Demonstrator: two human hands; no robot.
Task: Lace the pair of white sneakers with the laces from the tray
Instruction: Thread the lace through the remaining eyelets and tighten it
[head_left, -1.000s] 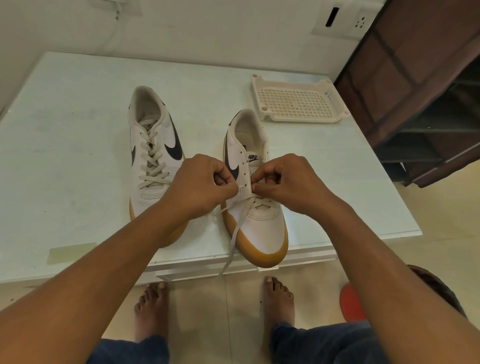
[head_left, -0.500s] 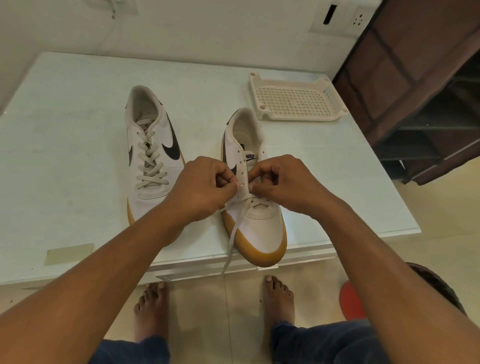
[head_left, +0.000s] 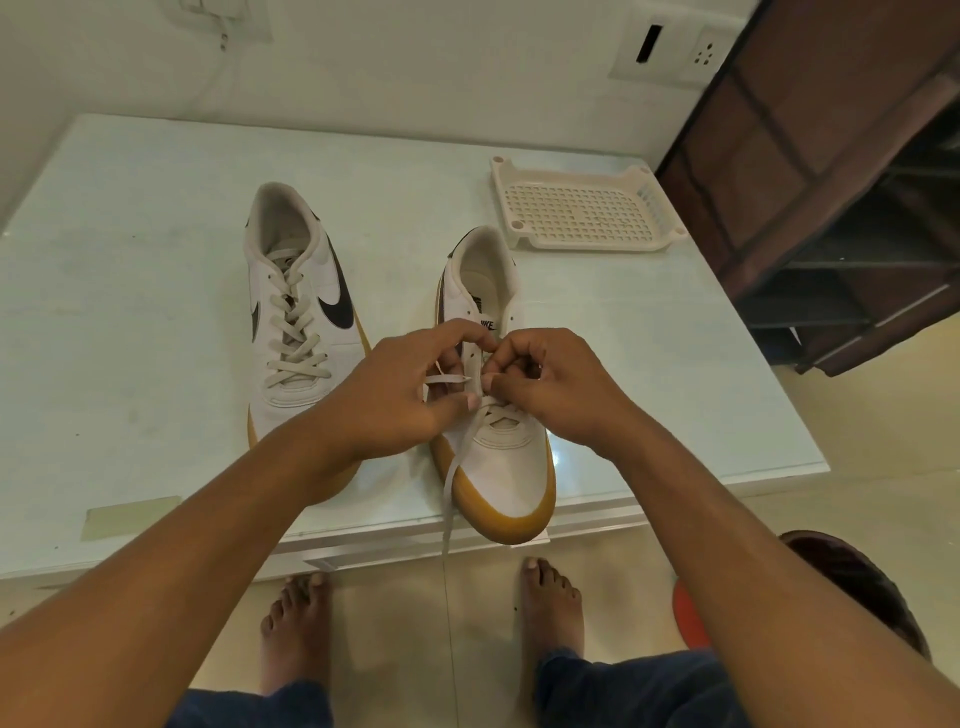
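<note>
Cream lace (head_left: 451, 378) runs 9-to-3 across the half-laced sneaker (head_left: 514, 467), whose long axis lies 12-to-6 on the table (head_left: 156, 312). The left hand (head_left: 395, 400) pinches it at 9. The right hand (head_left: 556, 384), at 3, nips its end by the eyelets, seemingly nearer for threading.

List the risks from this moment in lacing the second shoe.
The half-laced white sneaker with a tan gum sole has its toe past the front edge of the pale table; a hard tug by the left hand or right hand might tip it off. The flat off-white lace dangles one long end over that edge, so the ends may finish uneven, or snag.
</note>
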